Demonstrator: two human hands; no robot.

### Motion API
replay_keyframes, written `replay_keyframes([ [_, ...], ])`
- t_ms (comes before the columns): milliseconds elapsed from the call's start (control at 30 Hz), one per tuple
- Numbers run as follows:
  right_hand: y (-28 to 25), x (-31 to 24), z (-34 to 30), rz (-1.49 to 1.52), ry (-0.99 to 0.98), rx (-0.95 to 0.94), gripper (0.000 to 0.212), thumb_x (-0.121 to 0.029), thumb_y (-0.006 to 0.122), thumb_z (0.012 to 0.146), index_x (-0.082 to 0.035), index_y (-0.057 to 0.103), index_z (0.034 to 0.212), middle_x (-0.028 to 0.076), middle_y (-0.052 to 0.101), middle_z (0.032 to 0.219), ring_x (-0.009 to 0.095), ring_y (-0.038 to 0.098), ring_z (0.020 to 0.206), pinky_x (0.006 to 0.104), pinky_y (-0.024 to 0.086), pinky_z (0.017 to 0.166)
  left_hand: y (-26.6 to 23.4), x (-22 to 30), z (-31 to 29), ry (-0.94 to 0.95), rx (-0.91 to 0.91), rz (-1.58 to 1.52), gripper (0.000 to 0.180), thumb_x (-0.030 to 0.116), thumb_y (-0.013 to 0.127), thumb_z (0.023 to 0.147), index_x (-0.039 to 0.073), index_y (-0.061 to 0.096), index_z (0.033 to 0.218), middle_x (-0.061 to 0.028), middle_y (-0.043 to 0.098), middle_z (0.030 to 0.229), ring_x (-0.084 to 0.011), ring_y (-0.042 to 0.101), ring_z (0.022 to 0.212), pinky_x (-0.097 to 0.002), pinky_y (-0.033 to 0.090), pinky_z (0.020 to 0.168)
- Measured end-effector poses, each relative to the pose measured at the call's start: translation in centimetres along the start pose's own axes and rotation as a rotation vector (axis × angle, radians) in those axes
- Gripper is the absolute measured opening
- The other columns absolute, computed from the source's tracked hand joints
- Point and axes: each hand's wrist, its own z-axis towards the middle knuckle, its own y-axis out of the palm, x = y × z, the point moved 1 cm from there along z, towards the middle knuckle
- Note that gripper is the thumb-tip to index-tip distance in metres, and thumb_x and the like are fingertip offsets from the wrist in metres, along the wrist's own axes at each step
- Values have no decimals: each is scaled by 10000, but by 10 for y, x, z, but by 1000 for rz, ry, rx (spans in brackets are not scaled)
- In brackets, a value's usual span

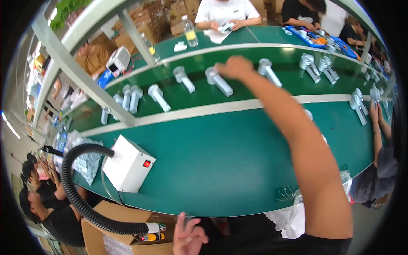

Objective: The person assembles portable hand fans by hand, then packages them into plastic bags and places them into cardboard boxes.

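Right hand [237, 68] is out over the long green strip w/ pale rails [248, 90], fingertips by the round head of a silver-grey, long-bodied unit w/ cylindrical top [221, 85], which lies on that strip; its fingers are blurred, so can't tell if they grip, touch or just hover; left hand [188, 238] is low, nr the front edge of the smooth dark-green table [204, 161], fingers loosely parted, no unit in it; open brown cardboard carton [117, 210] is just beside it.

Progress, as far as visible: several similar grey units, e.g. one to the left [183, 79] & one to the right [270, 73], lie along the strip; they look much alike, no done/undone mark seen, so can't tell how many are finished vs. left; prob. one unit's handling is either starting or ending, can't say which.

Labels etc.: clear plastic bottle [191, 34] across the strip has a yellow label, print too small; co-worker's white T-shirt [227, 12] has tiny dark chest print, unreadable; white box w/ red switch & black ribbed hose [129, 165], no legible text; ditto units.
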Motion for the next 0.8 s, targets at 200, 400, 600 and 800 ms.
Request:
replay_keyframes([
  [200,-21,173,73,7,165,238,879,-667,716,671,-7,586,1237,212,613,1259,356,605,1149,406,479,983,-38,18,-5,245,138,-244,612,312,669,875,83,433,1391,-134,576,1230,-239,572,839,-317,488,586],
  [400,15,139,45,101,9,329,648,-368,794,672,-96,607,1230,163,668,1143,342,631,1087,421,489,956,-30,9,-25,59,310,244,581,418,575,941,-24,492,1308,-183,645,1039,-229,639,801,-308,530,603],
  [600,-83,-27,-130,903,-332,-375,395,-260,622,907,-148,553,1279,58,635,1020,135,646,811,264,549,652,-30,14,-22,286,335,175,422,220,599,954,27,427,1287,-168,613,1174,-217,672,802,-313,536,635],
  [800,12,-125,-313,991,-367,-791,412,-242,703,850,-159,590,1237,30,625,1047,132,621,880,294,537,649,-32,2,-48,300,320,139,457,177,533,976,64,378,1391,-135,595,1159,-190,645,841,-294,512,700],
])
